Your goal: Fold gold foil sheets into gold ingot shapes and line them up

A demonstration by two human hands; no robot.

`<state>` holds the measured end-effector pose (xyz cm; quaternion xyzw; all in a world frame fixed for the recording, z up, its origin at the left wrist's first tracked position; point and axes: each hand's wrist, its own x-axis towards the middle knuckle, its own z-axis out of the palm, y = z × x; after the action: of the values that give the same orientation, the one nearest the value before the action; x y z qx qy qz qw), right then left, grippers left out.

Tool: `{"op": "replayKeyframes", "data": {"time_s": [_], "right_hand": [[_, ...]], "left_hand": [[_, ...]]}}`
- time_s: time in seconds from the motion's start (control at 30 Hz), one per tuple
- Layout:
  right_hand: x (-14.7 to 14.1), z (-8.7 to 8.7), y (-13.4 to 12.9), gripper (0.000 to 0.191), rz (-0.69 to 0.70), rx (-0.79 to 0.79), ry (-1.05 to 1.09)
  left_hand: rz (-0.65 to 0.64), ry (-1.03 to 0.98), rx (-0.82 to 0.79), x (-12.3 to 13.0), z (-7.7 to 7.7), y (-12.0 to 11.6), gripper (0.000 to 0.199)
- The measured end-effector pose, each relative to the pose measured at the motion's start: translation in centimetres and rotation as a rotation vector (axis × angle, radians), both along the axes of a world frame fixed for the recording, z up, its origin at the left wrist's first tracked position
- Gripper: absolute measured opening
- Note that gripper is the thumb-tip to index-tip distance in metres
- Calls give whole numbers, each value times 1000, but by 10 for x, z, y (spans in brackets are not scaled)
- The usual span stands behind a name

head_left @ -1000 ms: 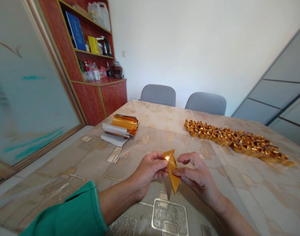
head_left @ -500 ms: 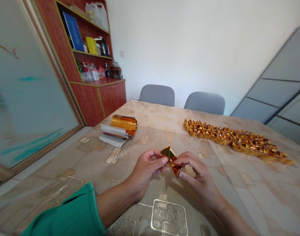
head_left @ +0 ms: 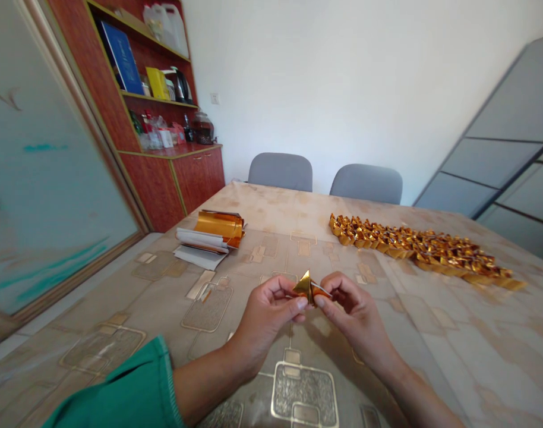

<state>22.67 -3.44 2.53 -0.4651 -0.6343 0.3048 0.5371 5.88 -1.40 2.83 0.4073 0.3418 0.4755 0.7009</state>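
Observation:
A small folded piece of shiny gold paper [head_left: 305, 285] is held between both hands above the table, one pointed corner facing up. My left hand [head_left: 271, 312] pinches its left side with thumb and fingers. On the right side, my right hand [head_left: 354, 303] grips it the same way, fingers curled. To the left lies a curled stack of gold sheets [head_left: 220, 227] with white backs showing. Long rows of folded gold pieces [head_left: 405, 241] stretch across the right part of the table.
The table [head_left: 271, 208] has a patterned cover. Behind it stand two grey chairs [head_left: 280, 171] [head_left: 366, 182] against a white wall. A red-brown cabinet [head_left: 200, 175] with bottles, a kettle and jugs is at the back left, beside a frosted glass panel [head_left: 53, 178].
The gold paper has turned and looks more compact, its lower part no longer hanging down. My right hand has moved slightly up and its fingers are more curled. The view has shifted a little.

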Motion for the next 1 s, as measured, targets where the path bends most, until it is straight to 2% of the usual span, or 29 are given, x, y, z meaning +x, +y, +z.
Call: {"op": "replayKeyframes", "data": {"time_s": [0.37,0.57,0.83,1.0], "right_hand": [[7,4,2,15,49,46,-90],[11,8,0,19,83,1,-67],[6,6,1,18,-84,137,-170],[5,9,-1,19,-59,134,-219]], "left_hand": [[-3,58,-1,3,-5,-2,30],[7,20,-18,3,-4,-3,32],[0,75,34,4,-11,-5,31],[-4,88,54,4,-14,-4,27]]}}
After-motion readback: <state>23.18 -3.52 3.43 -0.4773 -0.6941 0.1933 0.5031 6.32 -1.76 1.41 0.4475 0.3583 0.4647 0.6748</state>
